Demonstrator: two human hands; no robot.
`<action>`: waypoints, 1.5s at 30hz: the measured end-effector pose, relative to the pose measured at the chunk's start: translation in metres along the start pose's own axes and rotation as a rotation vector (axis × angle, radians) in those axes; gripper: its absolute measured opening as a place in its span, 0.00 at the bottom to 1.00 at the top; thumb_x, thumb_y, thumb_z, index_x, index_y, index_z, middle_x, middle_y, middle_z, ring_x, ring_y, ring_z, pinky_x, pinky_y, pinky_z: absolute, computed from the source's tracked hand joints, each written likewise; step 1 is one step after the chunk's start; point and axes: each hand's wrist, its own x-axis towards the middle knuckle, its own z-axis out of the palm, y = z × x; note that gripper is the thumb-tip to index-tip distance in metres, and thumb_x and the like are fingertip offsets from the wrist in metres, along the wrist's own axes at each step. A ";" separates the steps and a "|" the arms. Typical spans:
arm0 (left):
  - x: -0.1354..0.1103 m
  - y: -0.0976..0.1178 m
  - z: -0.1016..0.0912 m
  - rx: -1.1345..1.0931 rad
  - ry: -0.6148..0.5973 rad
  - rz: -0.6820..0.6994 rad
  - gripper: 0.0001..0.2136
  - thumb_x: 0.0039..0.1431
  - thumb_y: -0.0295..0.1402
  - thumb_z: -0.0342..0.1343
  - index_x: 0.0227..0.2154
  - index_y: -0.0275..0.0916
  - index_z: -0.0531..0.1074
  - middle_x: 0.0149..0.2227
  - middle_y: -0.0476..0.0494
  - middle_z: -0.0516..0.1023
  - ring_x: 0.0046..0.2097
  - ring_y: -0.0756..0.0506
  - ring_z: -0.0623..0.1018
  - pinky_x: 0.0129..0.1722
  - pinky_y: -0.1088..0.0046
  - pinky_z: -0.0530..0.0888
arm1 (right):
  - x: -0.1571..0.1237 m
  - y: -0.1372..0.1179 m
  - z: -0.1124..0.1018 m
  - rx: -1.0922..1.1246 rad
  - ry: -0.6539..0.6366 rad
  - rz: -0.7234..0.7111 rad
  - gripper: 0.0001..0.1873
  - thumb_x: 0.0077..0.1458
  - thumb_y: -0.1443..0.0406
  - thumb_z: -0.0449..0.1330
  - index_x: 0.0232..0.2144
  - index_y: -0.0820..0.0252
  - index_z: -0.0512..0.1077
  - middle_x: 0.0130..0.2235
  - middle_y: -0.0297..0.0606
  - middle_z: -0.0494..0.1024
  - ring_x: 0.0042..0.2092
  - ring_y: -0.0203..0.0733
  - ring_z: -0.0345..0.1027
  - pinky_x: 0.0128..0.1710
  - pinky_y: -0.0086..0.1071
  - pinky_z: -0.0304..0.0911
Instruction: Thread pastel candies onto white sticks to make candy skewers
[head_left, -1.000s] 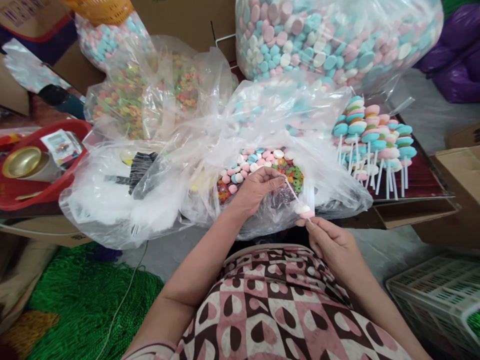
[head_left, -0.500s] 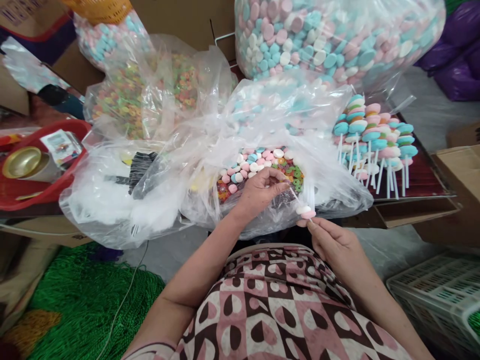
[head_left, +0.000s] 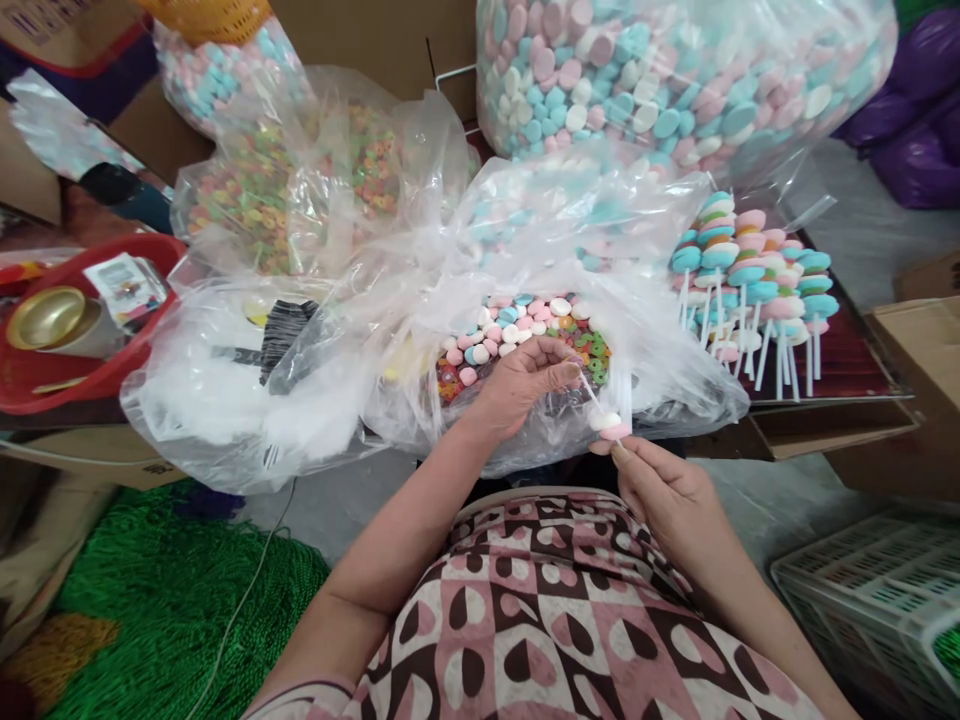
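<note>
Between my two hands slants a thin white stick (head_left: 591,387) with a white marshmallow (head_left: 604,420) and a pink marshmallow (head_left: 616,432) threaded on its lower part. My left hand (head_left: 536,380) pinches at the stick's upper end; whether a small sweet is also in those fingertips I cannot make out. Just under the pink marshmallow, my right hand (head_left: 660,475) grips the lower end between thumb and fingers. Beyond my left hand, loose marshmallows (head_left: 517,325) in pink, white and blue lie beside green and red gummy rings (head_left: 598,358) on clear plastic.
Finished-looking marshmallow skewers (head_left: 757,265) are piled at the right table edge. A huge bag of marshmallows (head_left: 675,85) stands behind, with a bag of gummy rings (head_left: 270,205) to its left. A red basin (head_left: 97,385) holds a gold bowl. Plastic crates (head_left: 862,590) stand low right.
Both hands keep their grips on the stick and barely move. The whole view shifts slightly, with the table things a little further right.
</note>
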 end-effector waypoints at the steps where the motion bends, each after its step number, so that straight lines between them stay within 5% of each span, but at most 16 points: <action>1: 0.000 0.001 0.000 0.014 0.005 0.001 0.15 0.46 0.38 0.69 0.31 0.37 0.71 0.29 0.52 0.74 0.31 0.53 0.73 0.33 0.75 0.67 | 0.000 0.001 0.000 -0.003 -0.003 -0.004 0.18 0.57 0.53 0.57 0.38 0.60 0.77 0.16 0.27 0.58 0.19 0.33 0.48 0.17 0.28 0.44; 19: -0.003 0.011 0.007 0.095 -0.059 0.004 0.18 0.42 0.37 0.71 0.28 0.37 0.67 0.29 0.54 0.70 0.31 0.56 0.71 0.33 0.78 0.67 | 0.004 0.000 0.003 0.078 -0.038 -0.010 0.18 0.57 0.51 0.57 0.36 0.59 0.75 0.16 0.26 0.57 0.19 0.32 0.47 0.18 0.28 0.42; 25: -0.007 0.006 0.003 -0.128 -0.048 -0.116 0.19 0.43 0.43 0.70 0.30 0.39 0.67 0.24 0.54 0.69 0.26 0.54 0.71 0.28 0.77 0.66 | 0.007 0.003 0.004 0.195 -0.098 -0.055 0.17 0.57 0.51 0.58 0.35 0.60 0.74 0.15 0.24 0.55 0.18 0.32 0.45 0.19 0.28 0.42; 31: -0.007 0.007 0.001 -0.232 0.014 -0.118 0.18 0.42 0.39 0.71 0.29 0.40 0.67 0.24 0.55 0.69 0.27 0.55 0.70 0.34 0.75 0.72 | 0.002 0.007 0.003 0.120 -0.127 0.013 0.19 0.57 0.51 0.58 0.38 0.60 0.75 0.16 0.25 0.56 0.19 0.32 0.45 0.19 0.28 0.42; 35: -0.007 0.006 0.002 -0.068 0.049 -0.024 0.18 0.43 0.42 0.70 0.29 0.40 0.67 0.25 0.55 0.69 0.28 0.54 0.71 0.34 0.75 0.71 | 0.001 0.003 0.004 0.084 -0.080 0.036 0.19 0.55 0.50 0.59 0.36 0.59 0.76 0.17 0.26 0.57 0.18 0.32 0.47 0.19 0.28 0.43; 42: -0.014 -0.006 0.005 0.445 0.103 0.296 0.06 0.59 0.38 0.57 0.34 0.41 0.71 0.31 0.50 0.73 0.34 0.50 0.73 0.38 0.73 0.69 | 0.001 0.007 0.003 0.108 -0.046 0.050 0.19 0.56 0.50 0.59 0.37 0.60 0.74 0.16 0.25 0.56 0.18 0.32 0.45 0.18 0.28 0.41; 45: -0.021 -0.010 0.015 0.672 0.022 0.362 0.05 0.62 0.35 0.52 0.35 0.42 0.73 0.34 0.47 0.76 0.38 0.47 0.74 0.42 0.71 0.69 | 0.005 0.010 0.003 0.132 -0.061 0.070 0.18 0.56 0.50 0.60 0.34 0.58 0.72 0.16 0.25 0.59 0.17 0.30 0.46 0.17 0.27 0.40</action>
